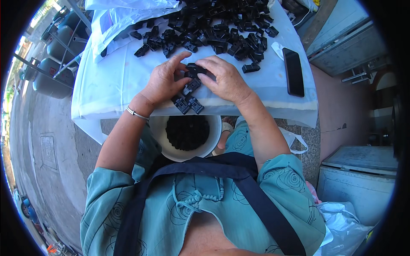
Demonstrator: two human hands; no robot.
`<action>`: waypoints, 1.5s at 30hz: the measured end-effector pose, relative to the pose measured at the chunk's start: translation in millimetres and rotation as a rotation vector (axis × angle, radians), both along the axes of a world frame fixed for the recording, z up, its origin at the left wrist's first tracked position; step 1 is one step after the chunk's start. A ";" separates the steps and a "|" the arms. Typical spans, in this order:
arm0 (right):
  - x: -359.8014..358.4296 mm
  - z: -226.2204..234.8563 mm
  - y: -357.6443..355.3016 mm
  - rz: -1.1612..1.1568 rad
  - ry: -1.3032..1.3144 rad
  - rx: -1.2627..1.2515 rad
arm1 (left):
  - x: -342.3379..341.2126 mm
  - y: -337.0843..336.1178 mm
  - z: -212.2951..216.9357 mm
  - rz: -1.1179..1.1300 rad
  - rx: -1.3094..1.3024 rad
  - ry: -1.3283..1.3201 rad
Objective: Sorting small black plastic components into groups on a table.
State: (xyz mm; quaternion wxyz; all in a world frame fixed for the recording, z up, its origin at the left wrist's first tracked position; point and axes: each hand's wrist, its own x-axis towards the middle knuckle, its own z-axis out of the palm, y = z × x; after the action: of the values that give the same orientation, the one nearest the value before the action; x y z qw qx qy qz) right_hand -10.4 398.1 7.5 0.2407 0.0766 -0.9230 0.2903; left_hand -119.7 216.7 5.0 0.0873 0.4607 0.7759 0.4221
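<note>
My two hands meet above the near part of the covered table. Thumb and fingers of my right hand [224,79] pinch a small black plastic part [196,69]. From the other side, my left hand [164,79] curls against the same part with its thumb and lower fingers, while its index finger is raised; its exact grip is partly hidden. Just below my fingertips lie a few more black plastic parts [188,103], close to the table's front edge. Across the far half spreads a large heap of similar black plastic parts [213,30].
A white tablecloth [124,85] hangs over the table edge. Under that edge, a white bucket [159,134] between my legs contains black pieces. At the right lies a black phone [293,72]. Grey gas cylinders [51,79] stand left; a metal cabinet [358,179] stands right.
</note>
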 end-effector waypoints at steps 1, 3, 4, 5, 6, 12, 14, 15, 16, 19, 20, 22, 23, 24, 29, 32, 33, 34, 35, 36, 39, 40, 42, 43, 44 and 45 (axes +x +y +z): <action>-0.5 -2.4 -0.5 0.042 0.099 0.020 | 0.4 0.8 0.4 -0.003 -0.007 -0.052; 0.0 -2.5 -1.2 0.085 0.124 0.021 | -1.4 0.3 -3.8 -0.006 0.012 -0.024; 0.2 -1.9 -2.1 0.130 0.150 0.020 | -2.4 0.0 -5.1 -0.009 0.030 0.006; 0.4 -0.9 -3.4 0.132 0.149 0.021 | -3.3 0.1 -5.1 -0.008 0.031 0.006; 1.8 0.1 -5.4 0.118 0.124 0.036 | -3.0 0.3 -4.5 -0.019 0.035 -0.021; 8.8 -0.9 -11.9 0.071 0.098 0.141 | -2.8 -5.8 1.3 -0.030 0.068 0.055; 11.4 -2.4 -13.3 0.048 0.070 0.153 | -8.1 -8.0 4.0 -0.019 0.061 0.139; 12.7 -3.4 -14.8 0.054 0.098 0.128 | -11.6 -6.5 7.0 0.101 0.058 0.211; 14.0 -3.7 -16.2 0.060 0.126 0.104 | -12.8 -4.7 10.3 0.220 0.055 0.283; 27.4 19.7 -8.0 -0.100 0.083 0.192 | -20.6 2.3 5.6 0.381 -0.093 0.418; 31.3 29.3 -4.7 -0.090 0.082 0.189 | -24.7 2.2 2.9 0.405 -0.161 0.545; 34.6 45.5 8.5 -0.670 -0.266 0.357 | -24.7 6.6 0.5 0.422 -0.190 0.546; 33.2 41.6 14.3 -0.662 -0.263 0.358 | -23.8 4.9 -8.6 0.390 -0.111 0.550; 33.3 33.2 23.3 -0.691 -0.262 0.364 | -22.4 8.4 -12.6 0.339 -0.023 0.555; 28.7 11.4 31.3 -0.330 -0.076 0.078 | 7.7 -7.7 13.6 0.122 -0.086 0.077; 20.6 14.1 11.5 -0.049 -0.043 -0.351 | -6.0 -14.1 -0.5 0.160 0.000 0.284; 19.1 15.1 6.7 -0.028 -0.106 -0.434 | -6.4 -10.6 1.7 0.187 -0.043 0.201; 15.5 10.7 8.1 -0.033 -0.103 -0.433 | -8.0 -7.5 0.4 0.181 -0.041 0.203; 9.7 2.2 12.4 -0.140 -0.070 -0.269 | -9.8 -4.2 -2.5 0.193 -0.016 0.278; 6.5 0.0 12.6 -0.240 -0.040 -0.107 | -8.5 -2.4 -1.2 0.209 0.006 0.351; 11.3 2.8 20.0 -0.395 -0.045 0.221 | 1.0 -1.2 6.9 0.250 -0.081 0.202; 13.2 3.2 23.0 -0.418 -0.053 0.388 | 1.0 -3.8 8.4 0.254 -0.082 0.203; 21.3 7.7 22.4 -0.367 -0.029 0.279 | 0.4 -9.1 10.3 0.120 -0.096 0.185; 23.7 9.0 21.4 -0.319 -0.006 0.170 | 2.0 -11.0 11.4 0.123 -0.097 0.183; 22.5 6.7 21.8 -0.315 -0.007 0.169 | 4.2 -13.2 12.6 0.107 -0.082 0.125; 22.4 4.4 23.8 -0.259 -0.028 0.165 | 5.6 -12.7 13.8 0.081 -0.063 0.066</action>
State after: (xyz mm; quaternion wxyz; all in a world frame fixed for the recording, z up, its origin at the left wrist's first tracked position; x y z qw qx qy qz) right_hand 12.0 421.8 11.9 0.2562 -0.0274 -0.9491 0.1811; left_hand -114.1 203.9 18.9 0.0590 0.4395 0.8093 0.3851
